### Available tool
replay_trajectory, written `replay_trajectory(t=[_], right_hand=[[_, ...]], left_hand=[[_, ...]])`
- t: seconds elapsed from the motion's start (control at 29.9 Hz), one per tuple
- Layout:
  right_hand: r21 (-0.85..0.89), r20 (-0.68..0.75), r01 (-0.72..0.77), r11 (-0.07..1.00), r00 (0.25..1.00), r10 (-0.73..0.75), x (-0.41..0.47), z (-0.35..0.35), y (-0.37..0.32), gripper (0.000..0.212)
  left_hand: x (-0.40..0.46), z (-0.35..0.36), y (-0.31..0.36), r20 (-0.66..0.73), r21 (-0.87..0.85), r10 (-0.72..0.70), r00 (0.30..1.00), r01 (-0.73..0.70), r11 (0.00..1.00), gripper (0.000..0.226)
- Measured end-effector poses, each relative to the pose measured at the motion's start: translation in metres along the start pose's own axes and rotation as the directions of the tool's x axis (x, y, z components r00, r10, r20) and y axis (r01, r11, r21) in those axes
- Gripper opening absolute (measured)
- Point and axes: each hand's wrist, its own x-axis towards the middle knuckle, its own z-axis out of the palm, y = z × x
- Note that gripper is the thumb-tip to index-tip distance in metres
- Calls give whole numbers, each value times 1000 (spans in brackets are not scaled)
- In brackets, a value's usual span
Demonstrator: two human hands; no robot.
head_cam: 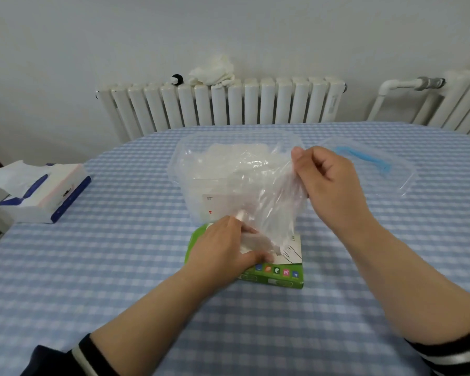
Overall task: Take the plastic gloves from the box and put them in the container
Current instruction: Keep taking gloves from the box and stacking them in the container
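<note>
the left hand [223, 248] presses the box [277, 275] down, fingers curled on a glove [269, 202] at the opening. the right hand [329, 183] pinches the glove's top, likely lifting it toward the container [185, 158].

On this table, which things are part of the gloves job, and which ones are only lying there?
Part of the job:
- green glove box, under the left hand
- plastic glove, pinched by the right hand
- clear container, gloves already inside
- container lid, with blue handle, beside it

Only lying there:
- tissue pack
- white cloth on the radiator
</note>
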Motion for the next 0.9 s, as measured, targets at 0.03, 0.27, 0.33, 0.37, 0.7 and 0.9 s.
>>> replay_trajectory(t=[0.03,0.27,0.33,0.37,0.7,0.9], right_hand=[[15,2,-44,999,999,44,3,-3,1,45],[125,108,-236,964,969,223,3,-1,7,49],[98,114,-240,966,967,229,2,1,5,49],[74,127,-241,968,965,231,2,1,6,49],[-561,-14,-141,816,987,161,20,-37,2,41],[-138,40,400,906,916,-398,-12,-15,-31,25]], left_hand=[[-1,-2,2,-11,-23,-26,1000,26,999,60],[-2,-5,4,-671,-245,149,727,-407,880,78],[2,-8,6,-735,-42,299,609,-481,876,77],[4,-11,9,-726,25,360,586,-501,865,68],[54,-78,49,-219,-455,28,975,-128,881,25],[102,-101,51,-152,-469,-81,985,0,883,35]])
